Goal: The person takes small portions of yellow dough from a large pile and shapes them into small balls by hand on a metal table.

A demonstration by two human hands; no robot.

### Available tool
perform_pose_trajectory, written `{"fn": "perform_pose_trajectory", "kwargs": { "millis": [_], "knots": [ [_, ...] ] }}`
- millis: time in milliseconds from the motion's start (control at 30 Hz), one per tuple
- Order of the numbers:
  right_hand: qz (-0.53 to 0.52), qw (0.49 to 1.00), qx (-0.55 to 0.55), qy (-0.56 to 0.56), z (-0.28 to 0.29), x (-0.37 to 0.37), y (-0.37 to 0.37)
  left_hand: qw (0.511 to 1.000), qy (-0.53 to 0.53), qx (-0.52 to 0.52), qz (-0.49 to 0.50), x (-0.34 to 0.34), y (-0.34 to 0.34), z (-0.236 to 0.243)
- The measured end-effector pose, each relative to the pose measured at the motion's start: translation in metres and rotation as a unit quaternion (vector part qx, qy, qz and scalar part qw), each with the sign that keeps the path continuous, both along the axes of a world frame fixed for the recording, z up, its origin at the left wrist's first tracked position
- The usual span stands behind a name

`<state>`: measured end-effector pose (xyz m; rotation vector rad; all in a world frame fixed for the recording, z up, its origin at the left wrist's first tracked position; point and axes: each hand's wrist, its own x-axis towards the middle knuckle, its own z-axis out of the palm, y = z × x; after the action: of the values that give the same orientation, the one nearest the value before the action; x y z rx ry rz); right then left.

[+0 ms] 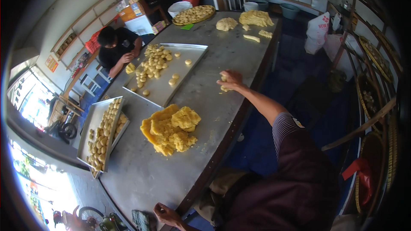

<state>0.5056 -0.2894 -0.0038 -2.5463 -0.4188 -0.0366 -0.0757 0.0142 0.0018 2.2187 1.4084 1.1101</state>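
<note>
Steel-grey metal tabletop, head view. Right hand reaches out to the table's near edge, fingers curled over small pale dough pieces, one showing past the fingertips. Grip is narrow and cupped from above; the tabletop probably serves as a firm backing for the palm (exact finger contact hidden).

Left hand is beside the table's near corner, well apart from the dough, fingers bent toward the thumb. Cannot tell whether anything is pinched there; it may simply be steadying the body.

Yellow crumbly mass sits on bare metal between the two hands, presumably so either can get at it. Beyond it, a large metal tray bears pale round balls, heaped toward the co-worker on the opposite side, likely for that person's convenience. The co-worker's hands are raised together near a small yellow lump (contents unreadable).

A smaller tray of balls overlaps another at the left edge, perhaps to save room. Far end: pale dough lumps and a round tray of balls, clear of the working area.
</note>
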Motion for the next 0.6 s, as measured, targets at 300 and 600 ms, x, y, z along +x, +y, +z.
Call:
{"fn": "perform_pose_trajectory", "kwargs": {
  "millis": [300,600],
  "knots": [
    [0.090,0.977,-0.131,-0.144,0.007,-0.032,-0.020,1.000,0.004,-0.010,0.003,0.000,-0.001,0.001],
    [0.015,0.986,0.087,-0.138,0.007,-0.028,-0.012,0.999,0.009,-0.035,0.021,0.006,-0.006,0.013]
  ]
}}
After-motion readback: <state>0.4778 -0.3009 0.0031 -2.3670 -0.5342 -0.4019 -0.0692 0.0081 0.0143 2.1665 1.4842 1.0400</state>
